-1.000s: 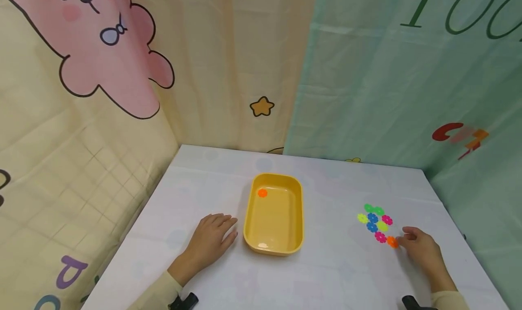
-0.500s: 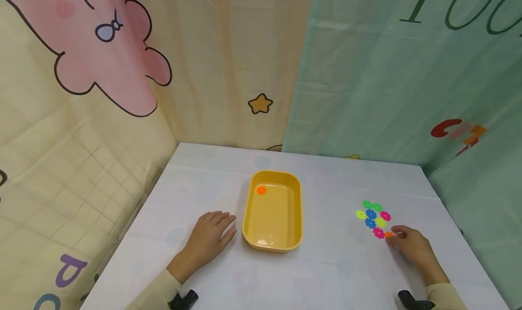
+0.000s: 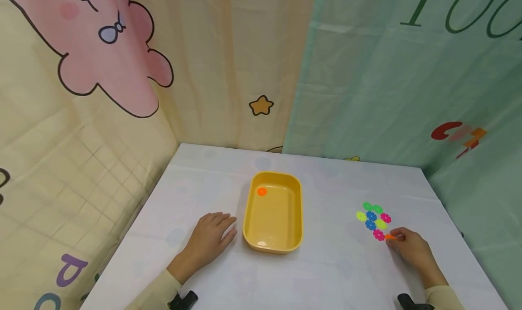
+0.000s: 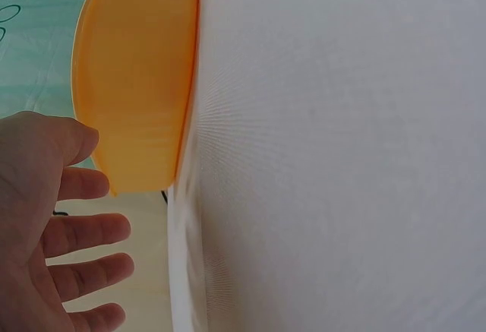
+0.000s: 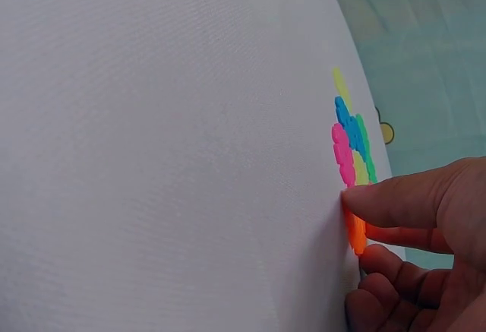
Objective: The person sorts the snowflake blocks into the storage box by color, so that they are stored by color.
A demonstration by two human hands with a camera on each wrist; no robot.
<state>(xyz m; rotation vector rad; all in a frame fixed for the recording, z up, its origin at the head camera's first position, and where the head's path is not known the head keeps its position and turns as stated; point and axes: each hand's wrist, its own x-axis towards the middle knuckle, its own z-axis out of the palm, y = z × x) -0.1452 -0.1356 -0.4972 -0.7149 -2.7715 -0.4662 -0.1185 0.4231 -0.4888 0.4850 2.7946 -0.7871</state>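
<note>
Right hand (image 3: 416,251) first, in the head view: thumb and fingers pinch an orange flower-shaped disc (image 3: 390,237), turned nearly edge-on, just beside the nearest pink flower disc (image 3: 379,235). From that hand, the flower cluster (image 3: 371,216), pairs of green, yellow, blue and pink, lies at ten o'clock, and the yellow tray (image 3: 279,219) well off, just past nine. A broad stretch of white tablecloth (image 3: 326,269) runs between cluster and tray; toward three o'clock a narrower strip reaches the cloth's side edge. Another orange disc (image 3: 262,191) sits inside the tray toward eleven o'clock. Left hand (image 3: 210,237) lies just outside the rim, between eight and nine, fingers extended.

Left wrist view: its digits spread wide, entering below nine o'clock; the tray's wall stands at ten, and cloth fills twelve round to six.

Right wrist view: the pinch comes from four o'clock; whether the disc touches cloth, I cannot tell. The edge passes close behind the cluster, green backdrop (image 5: 433,81) beyond.
</note>
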